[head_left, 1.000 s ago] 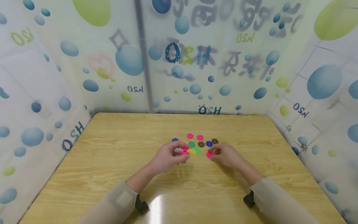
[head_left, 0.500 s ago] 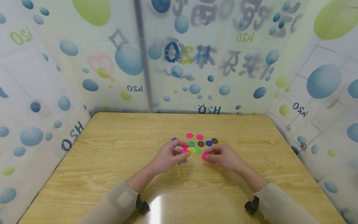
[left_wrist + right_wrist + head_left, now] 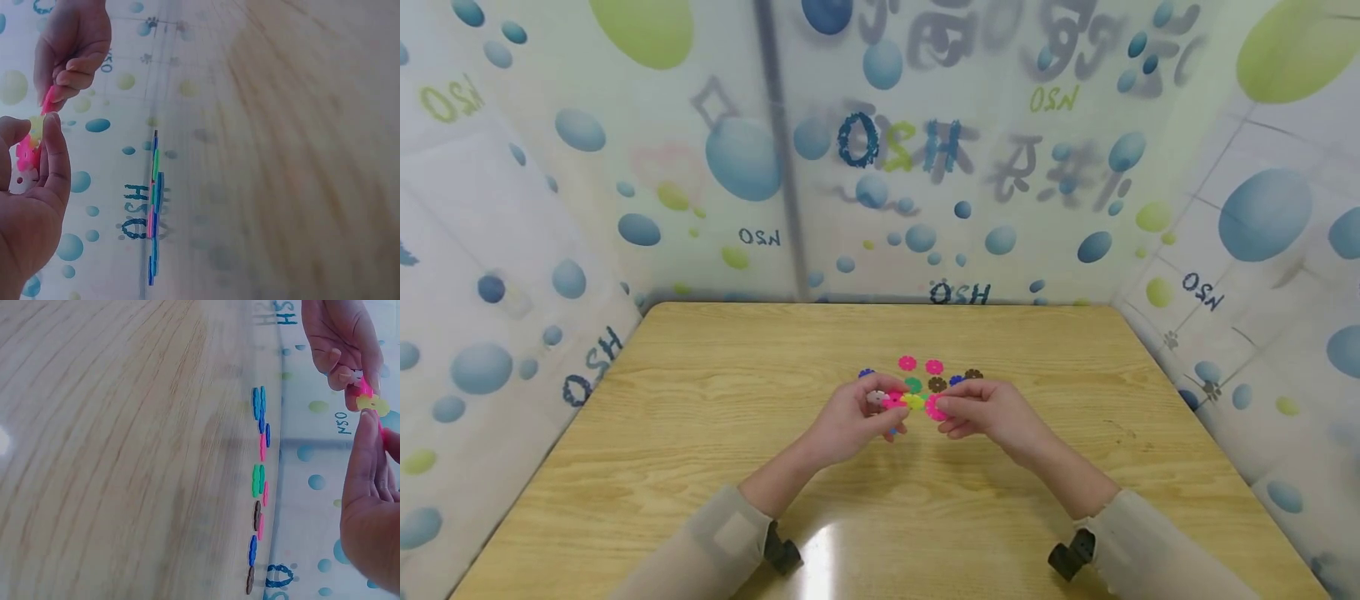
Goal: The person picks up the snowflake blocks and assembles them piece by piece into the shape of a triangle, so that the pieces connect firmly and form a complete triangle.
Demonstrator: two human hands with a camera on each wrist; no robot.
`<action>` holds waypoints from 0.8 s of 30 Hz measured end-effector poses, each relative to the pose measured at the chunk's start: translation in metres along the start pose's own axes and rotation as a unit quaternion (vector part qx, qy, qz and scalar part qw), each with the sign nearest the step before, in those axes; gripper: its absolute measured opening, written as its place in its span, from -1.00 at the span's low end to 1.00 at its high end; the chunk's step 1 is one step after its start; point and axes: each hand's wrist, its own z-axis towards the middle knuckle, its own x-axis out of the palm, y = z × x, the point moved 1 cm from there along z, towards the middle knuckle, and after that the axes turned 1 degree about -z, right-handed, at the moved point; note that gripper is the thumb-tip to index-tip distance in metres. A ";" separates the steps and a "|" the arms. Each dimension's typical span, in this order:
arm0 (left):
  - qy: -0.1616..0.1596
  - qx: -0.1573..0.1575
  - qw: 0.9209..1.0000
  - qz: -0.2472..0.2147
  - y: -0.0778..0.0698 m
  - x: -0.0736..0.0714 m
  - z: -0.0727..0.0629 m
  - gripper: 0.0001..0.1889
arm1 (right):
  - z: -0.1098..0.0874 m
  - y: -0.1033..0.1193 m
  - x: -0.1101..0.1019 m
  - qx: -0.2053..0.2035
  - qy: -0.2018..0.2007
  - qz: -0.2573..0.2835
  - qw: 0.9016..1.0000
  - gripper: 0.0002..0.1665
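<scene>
Both hands are raised over the table, facing each other. My left hand [image 3: 847,423] holds a short joined row of plastic snowflake discs: a white disc [image 3: 876,398], a pink disc [image 3: 893,401] and a yellow disc [image 3: 913,402] at the end towards the right hand. Between thumb and fingers, my right hand [image 3: 1006,418] pinches another pink disc [image 3: 934,407]. That disc stands close to the yellow one, as the right wrist view also shows at the yellow disc [image 3: 373,404]; whether they touch, I cannot tell. Fingers partly cover the white disc and the right hand's pink disc.
Loose discs lie flat on the wooden table [image 3: 737,358] behind the hands: pink ones [image 3: 907,363], a green one [image 3: 913,385], brown ones [image 3: 937,385] and blue ones [image 3: 867,373]. Some are partly hidden by the hands. A patterned curtain [image 3: 880,217] encloses the table's back and sides.
The right hand has moved left with its pink disc, lifting it closer to the yellow disc. The left hand has stayed nearly in place with its row of discs.
</scene>
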 end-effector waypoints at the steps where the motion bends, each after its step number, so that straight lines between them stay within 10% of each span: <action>1: 0.000 0.001 1.000 -0.001 0.000 0.000 0.000 -0.63 | 0.000 0.001 0.000 0.003 -0.002 0.006 1.000 -0.55; 24: -0.009 0.039 0.999 -0.005 -0.004 0.004 -0.001 -0.72 | 0.002 0.003 0.007 0.025 0.021 0.051 0.998 -0.63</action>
